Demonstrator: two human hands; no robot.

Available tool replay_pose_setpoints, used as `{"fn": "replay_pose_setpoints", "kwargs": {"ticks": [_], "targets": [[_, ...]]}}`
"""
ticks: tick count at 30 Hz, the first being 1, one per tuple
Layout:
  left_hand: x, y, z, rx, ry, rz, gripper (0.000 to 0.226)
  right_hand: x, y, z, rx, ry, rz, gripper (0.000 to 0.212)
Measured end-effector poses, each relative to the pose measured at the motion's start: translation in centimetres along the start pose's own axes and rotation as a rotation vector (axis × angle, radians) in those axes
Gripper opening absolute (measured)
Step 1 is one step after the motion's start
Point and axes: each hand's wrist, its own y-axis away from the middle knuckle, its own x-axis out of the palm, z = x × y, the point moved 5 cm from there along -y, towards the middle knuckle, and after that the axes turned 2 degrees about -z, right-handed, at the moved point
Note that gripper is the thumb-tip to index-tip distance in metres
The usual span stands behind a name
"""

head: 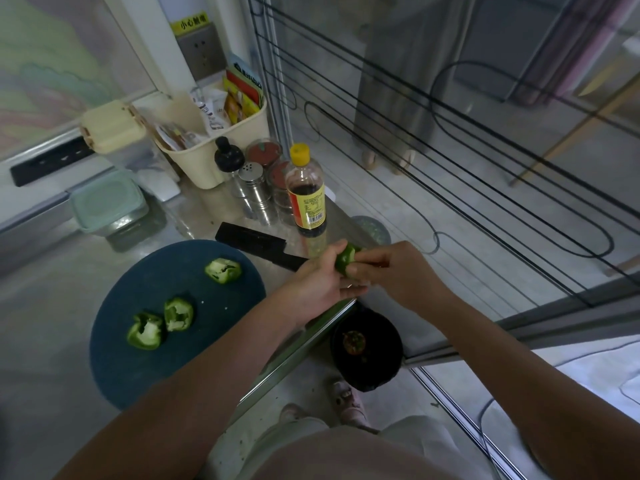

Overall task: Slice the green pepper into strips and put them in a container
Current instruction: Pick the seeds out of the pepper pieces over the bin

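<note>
Person from above: left hand [322, 282], right hand [391, 271] and forearms [194, 375] bare; pale beige trousers [346, 452]; light pink slippers [348, 400], one dark-patterned.

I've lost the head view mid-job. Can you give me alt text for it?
The left hand and right hand hold a green pepper piece near the counter edge, with a black bin below. Three more pieces lie on a round dark board; a black knife rests beside it.
</note>
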Motion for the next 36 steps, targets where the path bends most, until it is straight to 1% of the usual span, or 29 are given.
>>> {"fn": "replay_pose_setpoints", "kwargs": {"ticks": [2, 4, 7, 11, 13, 16, 18, 20, 22, 26, 32, 36], "targets": [[0.4, 0.3, -0.3, 0.023, -0.001, 0.004, 0.037, -0.4, 0.1, 0.3, 0.018, -0.075, -0.012, 0.013], [0.9, 0.6, -0.6, 0.039, -0.025, 0.039, 0.044, -0.6, 0.1, 0.7, 0.029, -0.122, -0.045, 0.015], [1.5, 0.9, -1.1, 0.077, 0.007, 0.032, 0.048, -0.6, 0.1, 1.1, 0.010, -0.111, -0.109, 0.013], [1.3, 0.8, -1.2, 0.081, 0.035, -0.009, 0.047, -0.4, 0.4, 1.6, -0.059, -0.097, -0.161, 0.022], [1.5, 1.4, -1.6, 0.072, 0.011, 0.040, 0.052, -0.4, 0.6, 1.9, -0.100, -0.102, -0.162, 0.020], [1.6, 1.8, -2.0, 0.085, -0.145, 0.087, 0.057, -0.7, 0.6, 2.0, -0.171, -0.019, -0.161, 0.014], [1.5, 1.8, -2.2, 0.125, -0.181, 0.059, 0.051, -0.9, 0.4, 1.9, -0.202, 0.047, -0.175, 0.014], [1.7, 1.8, -2.5, 0.122, -0.163, 0.051, 0.040, -0.9, 0.2, 2.2, -0.257, 0.116, -0.212, 0.012], [2.0, 1.9, -2.9, 0.105, -0.139, 0.038, 0.035, -0.8, 0.3, 2.9, -0.351, 0.199, -0.254, 0.005], [2.2, 2.0, -3.1, 0.088, -0.169, 0.006, 0.041, -0.9, 0.5, 3.9, -0.525, 0.344, -0.313, 0.011], [2.1, 1.6, -3.1, 0.053, -0.135, -0.068, 0.042, -0.4, 0.4, 4.1, -0.585, 0.459, -0.401, 0.011], [2.1, 1.5, -3.7, 0.046, -0.071, -0.122, 0.035, 0.1, 1.0, 3.9, -0.719, 0.629, -0.447, 0.009]]}}
